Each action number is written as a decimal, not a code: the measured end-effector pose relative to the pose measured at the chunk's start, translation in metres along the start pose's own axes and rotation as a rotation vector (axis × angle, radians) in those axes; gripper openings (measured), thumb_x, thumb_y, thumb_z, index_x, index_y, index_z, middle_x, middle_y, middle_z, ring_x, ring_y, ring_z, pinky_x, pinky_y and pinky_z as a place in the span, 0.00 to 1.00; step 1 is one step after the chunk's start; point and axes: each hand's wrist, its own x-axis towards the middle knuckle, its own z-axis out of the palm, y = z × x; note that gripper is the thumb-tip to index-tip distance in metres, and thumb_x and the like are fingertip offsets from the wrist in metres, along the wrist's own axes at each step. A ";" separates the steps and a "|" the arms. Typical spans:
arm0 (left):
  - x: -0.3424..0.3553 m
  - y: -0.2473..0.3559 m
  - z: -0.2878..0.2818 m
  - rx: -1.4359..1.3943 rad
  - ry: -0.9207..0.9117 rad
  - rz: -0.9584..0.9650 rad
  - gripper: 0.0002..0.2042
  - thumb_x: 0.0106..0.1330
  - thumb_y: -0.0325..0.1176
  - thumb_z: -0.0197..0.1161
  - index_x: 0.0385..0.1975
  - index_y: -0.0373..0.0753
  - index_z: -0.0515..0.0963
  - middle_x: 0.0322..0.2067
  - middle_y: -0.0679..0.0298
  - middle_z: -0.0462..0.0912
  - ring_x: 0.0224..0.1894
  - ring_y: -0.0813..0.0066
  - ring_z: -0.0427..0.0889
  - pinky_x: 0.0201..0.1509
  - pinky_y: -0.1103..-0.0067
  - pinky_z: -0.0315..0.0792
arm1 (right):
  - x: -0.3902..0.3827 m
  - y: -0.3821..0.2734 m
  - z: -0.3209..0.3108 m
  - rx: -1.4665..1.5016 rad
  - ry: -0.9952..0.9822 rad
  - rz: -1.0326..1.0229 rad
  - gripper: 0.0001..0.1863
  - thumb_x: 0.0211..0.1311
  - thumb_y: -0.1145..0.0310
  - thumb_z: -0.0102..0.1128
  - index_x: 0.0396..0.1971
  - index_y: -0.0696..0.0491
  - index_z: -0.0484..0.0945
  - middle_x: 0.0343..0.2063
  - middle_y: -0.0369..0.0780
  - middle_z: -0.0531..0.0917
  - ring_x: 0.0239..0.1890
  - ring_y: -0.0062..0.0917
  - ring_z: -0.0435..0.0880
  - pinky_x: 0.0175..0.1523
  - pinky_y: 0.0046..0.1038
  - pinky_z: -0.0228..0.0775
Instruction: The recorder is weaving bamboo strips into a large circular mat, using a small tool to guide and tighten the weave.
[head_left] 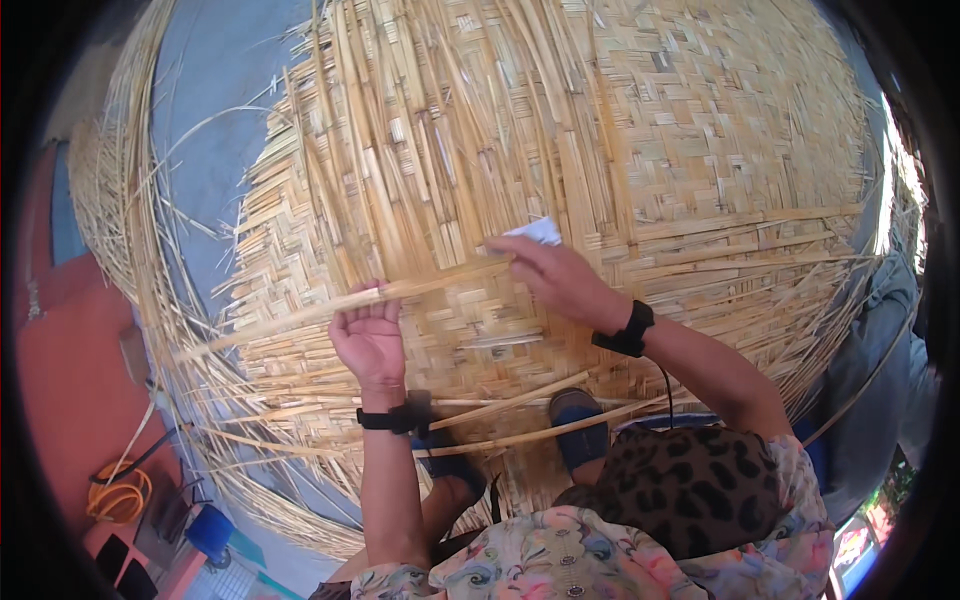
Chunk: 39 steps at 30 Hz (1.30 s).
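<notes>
A long, flat reed strip (pixel 275 322) runs slantwise above the woven reed mat (pixel 700 150). My left hand (pixel 370 345) is palm up, its fingers curled round the strip near the middle. My right hand (pixel 555 278) closes on the strip's right end, palm down and slightly blurred. A small white piece (pixel 543 231), perhaps cloth or paper, shows just behind the right fingers; whether the hand touches it I cannot tell. Beneath both hands the mat's weave is a crossed pattern of pale and golden strips.
Several long loose reeds (pixel 440 110) lie lengthwise across the mat beyond my hands. A bundle of reeds (pixel 135 190) curves along the left side. My feet in blue shoes (pixel 578 430) rest on the near mat. An orange coiled hose (pixel 120 493) lies at the lower left.
</notes>
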 end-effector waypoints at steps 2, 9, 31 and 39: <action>0.006 -0.003 0.001 -0.145 0.022 -0.140 0.24 0.77 0.45 0.46 0.59 0.30 0.71 0.50 0.50 0.80 0.52 0.59 0.82 0.47 0.70 0.81 | 0.013 -0.006 0.013 -0.207 -0.154 0.015 0.16 0.65 0.69 0.57 0.53 0.51 0.78 0.42 0.50 0.83 0.42 0.44 0.82 0.47 0.41 0.74; 0.082 -0.004 0.055 1.292 -0.412 -0.148 0.12 0.71 0.29 0.56 0.48 0.30 0.78 0.37 0.63 0.81 0.38 0.78 0.81 0.38 0.81 0.75 | 0.036 0.012 0.025 -0.210 -0.262 -0.101 0.18 0.54 0.72 0.68 0.46 0.49 0.76 0.36 0.45 0.81 0.37 0.46 0.81 0.42 0.42 0.72; 0.070 -0.029 0.127 1.126 -0.702 -0.143 0.27 0.65 0.39 0.68 0.58 0.29 0.69 0.52 0.55 0.79 0.49 0.70 0.81 0.55 0.76 0.75 | 0.011 0.025 0.033 -0.127 0.051 -0.161 0.06 0.59 0.64 0.65 0.34 0.49 0.83 0.21 0.38 0.78 0.26 0.31 0.78 0.36 0.29 0.72; 0.077 -0.040 0.126 0.587 -0.660 -0.705 0.22 0.70 0.49 0.62 0.48 0.33 0.76 0.31 0.64 0.81 0.37 0.73 0.82 0.42 0.79 0.77 | 0.010 0.030 0.032 0.055 0.146 0.238 0.09 0.60 0.63 0.64 0.36 0.51 0.81 0.20 0.40 0.76 0.24 0.33 0.77 0.32 0.31 0.70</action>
